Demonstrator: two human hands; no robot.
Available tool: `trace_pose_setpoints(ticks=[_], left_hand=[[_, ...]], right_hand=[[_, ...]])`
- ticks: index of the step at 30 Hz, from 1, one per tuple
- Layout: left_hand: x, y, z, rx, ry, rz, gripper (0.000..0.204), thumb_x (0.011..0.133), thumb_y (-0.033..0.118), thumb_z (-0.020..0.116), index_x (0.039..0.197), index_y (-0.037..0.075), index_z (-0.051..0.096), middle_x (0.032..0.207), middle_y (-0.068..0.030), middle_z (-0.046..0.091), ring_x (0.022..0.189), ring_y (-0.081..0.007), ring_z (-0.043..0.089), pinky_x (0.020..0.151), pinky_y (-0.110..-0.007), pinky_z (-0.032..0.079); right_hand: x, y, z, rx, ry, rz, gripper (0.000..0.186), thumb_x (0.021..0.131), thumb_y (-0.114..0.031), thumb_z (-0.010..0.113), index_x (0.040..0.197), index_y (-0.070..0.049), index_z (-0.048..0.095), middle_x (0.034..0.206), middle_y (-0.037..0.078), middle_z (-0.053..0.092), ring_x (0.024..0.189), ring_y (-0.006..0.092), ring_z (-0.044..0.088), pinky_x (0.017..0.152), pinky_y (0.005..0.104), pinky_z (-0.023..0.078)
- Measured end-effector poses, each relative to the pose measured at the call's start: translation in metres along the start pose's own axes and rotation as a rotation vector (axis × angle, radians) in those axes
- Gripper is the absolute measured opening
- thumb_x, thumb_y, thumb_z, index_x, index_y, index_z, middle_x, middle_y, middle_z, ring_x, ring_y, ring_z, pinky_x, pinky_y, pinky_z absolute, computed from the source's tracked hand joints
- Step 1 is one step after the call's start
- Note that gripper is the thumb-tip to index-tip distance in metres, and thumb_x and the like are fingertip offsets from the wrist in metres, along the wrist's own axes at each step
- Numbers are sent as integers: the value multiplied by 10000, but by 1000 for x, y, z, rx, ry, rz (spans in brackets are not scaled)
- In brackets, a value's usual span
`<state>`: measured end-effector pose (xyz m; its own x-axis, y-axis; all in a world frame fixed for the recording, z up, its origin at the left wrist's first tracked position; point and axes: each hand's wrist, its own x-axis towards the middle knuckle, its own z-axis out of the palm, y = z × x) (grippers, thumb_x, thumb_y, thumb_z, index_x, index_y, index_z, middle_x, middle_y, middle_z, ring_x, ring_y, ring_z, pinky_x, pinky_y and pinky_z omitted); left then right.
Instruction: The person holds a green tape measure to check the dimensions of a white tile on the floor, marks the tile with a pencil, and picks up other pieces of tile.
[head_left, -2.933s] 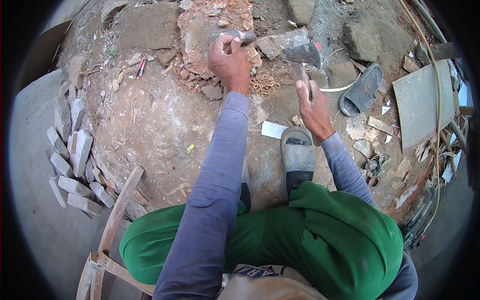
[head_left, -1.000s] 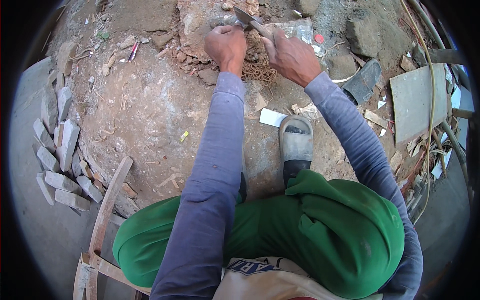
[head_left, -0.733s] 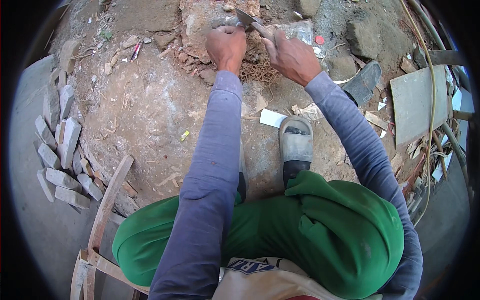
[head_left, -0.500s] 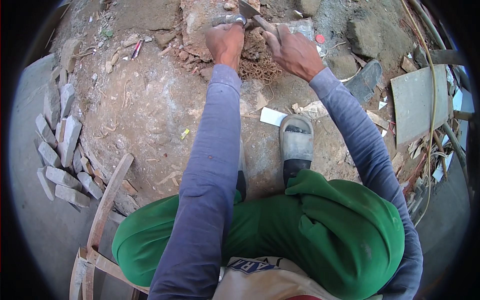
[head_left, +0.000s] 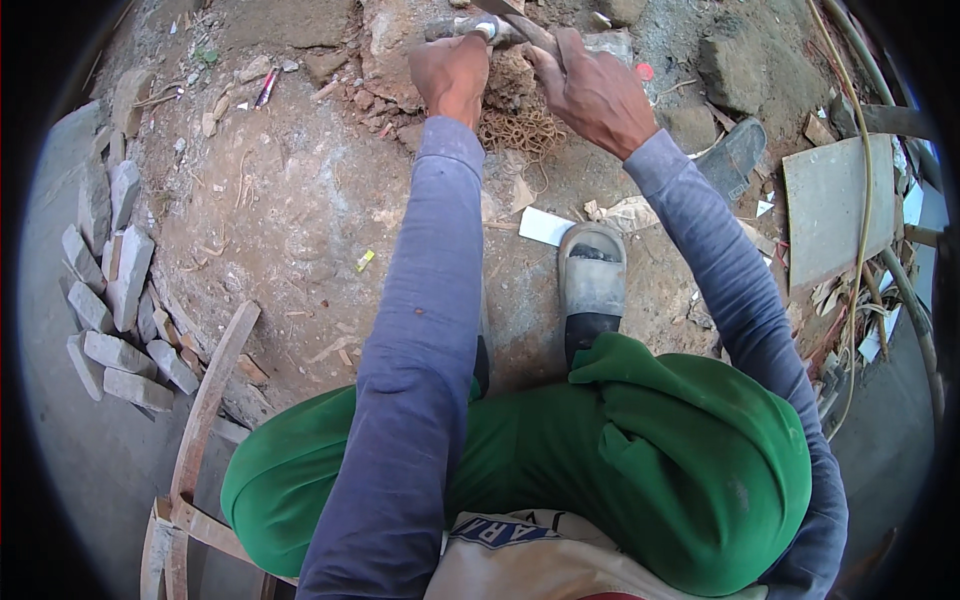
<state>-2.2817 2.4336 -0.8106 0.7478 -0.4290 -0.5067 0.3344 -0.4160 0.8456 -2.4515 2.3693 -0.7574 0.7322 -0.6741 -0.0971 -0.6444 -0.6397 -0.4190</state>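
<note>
Grey piece (head_left: 450, 30): on the reddish block (head_left: 388, 62), top of view
Left hand (head_left: 450, 78): grip appears closed on grey piece, fingertips hidden
Right hand (head_left: 600, 95): grip wraps wooden handle (head_left: 537, 36)
Care: blade (head_left: 500, 7) near left hand; best keep fingers off its line
Edges: cord tangle (head_left: 520, 132) between wrists
Room: bare ground (head_left: 290, 215) left of left forearm (head_left: 420, 290)

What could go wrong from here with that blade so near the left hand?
The right hand holds the hatchet with its head close to the bare left hand, so a slip might cut it. The blade runs out of the picture at the top, so you could misjudge where its edge sits. If the hatchet dropped, the open-toed slipper would probably give little cover.
</note>
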Motion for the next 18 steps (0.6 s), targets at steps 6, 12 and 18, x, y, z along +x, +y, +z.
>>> trace_pose_setpoints(ticks=[6,12,18], left_hand=[[-7,8,-1,18,1,-15,132,859,27,778,847,-103,758,786,-117,747,645,-163,659,626,-292,494],[0,2,2,-20,53,-38,135,861,15,774,857,-117,746,789,-126,752,644,-172,670,633,-290,497],[-2,-1,3,-25,-3,-8,122,867,15,772,854,-103,745,783,-132,745,646,-166,668,621,-275,502]], right_hand=[[5,15,8,-93,-70,-14,454,1089,-433,500,1081,15,570,685,213,692,593,413,692,566,555,544],[-1,-9,-11,0,-9,-21,421,1090,-416,507,1031,-2,552,692,218,693,588,409,691,556,548,543],[3,8,4,-74,-20,-54,401,1090,-403,517,1032,-7,534,690,220,690,568,411,679,517,535,527]])
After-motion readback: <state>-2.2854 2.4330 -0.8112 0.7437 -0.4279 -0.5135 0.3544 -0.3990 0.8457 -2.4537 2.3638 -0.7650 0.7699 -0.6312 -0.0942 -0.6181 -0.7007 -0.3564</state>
